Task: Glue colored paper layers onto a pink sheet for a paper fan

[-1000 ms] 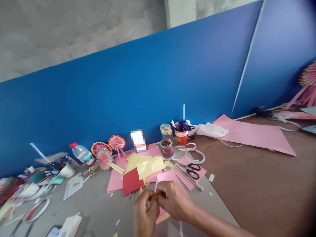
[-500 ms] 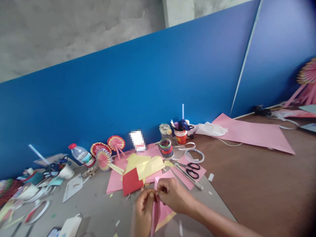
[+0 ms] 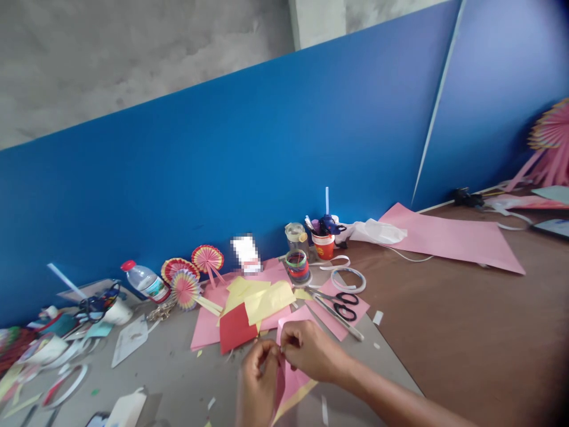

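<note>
Close together at the lower middle, my two hands are closed at a pink sheet of paper with a yellow strip along its near edge. My left hand pinches the sheet's left side, which stands up in a fold. Its fingertips meet those of my right hand, which is curled in a pinch over the paper's upper part. Whatever small piece lies between the fingertips is too small to make out. Just beyond are a red paper, crumpled yellow paper and black-handled scissors.
Paper fans and a water bottle stand along the blue partition. A red cup of pens, a glass jar and a tape roll are at the back. A large pink sheet lies right, on the brown table.
The view has shifted slightly. Both hands stay at the same place on the pink paper, with hardly any visible movement of the fingers.
</note>
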The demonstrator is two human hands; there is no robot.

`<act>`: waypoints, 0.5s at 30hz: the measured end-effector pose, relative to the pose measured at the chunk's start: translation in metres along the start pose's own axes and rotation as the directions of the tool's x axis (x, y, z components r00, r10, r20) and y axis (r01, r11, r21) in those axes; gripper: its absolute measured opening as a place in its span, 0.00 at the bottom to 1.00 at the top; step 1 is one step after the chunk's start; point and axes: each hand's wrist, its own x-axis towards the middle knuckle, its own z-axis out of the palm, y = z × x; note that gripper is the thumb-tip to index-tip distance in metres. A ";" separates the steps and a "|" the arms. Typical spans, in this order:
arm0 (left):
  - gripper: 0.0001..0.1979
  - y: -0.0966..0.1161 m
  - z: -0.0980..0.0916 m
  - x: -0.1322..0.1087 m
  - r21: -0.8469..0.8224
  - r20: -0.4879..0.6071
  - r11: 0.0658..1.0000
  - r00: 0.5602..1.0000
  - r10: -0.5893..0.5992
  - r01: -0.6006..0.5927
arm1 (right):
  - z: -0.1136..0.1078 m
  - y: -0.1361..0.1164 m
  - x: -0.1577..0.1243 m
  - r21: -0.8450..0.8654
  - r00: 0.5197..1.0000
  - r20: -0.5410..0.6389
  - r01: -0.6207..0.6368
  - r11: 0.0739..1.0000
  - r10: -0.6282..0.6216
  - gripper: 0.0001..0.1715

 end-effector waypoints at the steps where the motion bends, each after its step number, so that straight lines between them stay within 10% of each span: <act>1: 0.19 0.002 0.000 -0.001 0.019 -0.012 1.000 1.000 0.016 -0.016 | 0.000 0.001 0.000 0.003 1.000 -0.002 0.003 1.000 -0.003 0.08; 15: 0.19 -0.010 -0.001 0.003 -0.065 0.031 0.995 0.997 -0.068 0.070 | 0.001 0.002 0.000 0.046 1.000 0.027 0.006 0.999 -0.008 0.08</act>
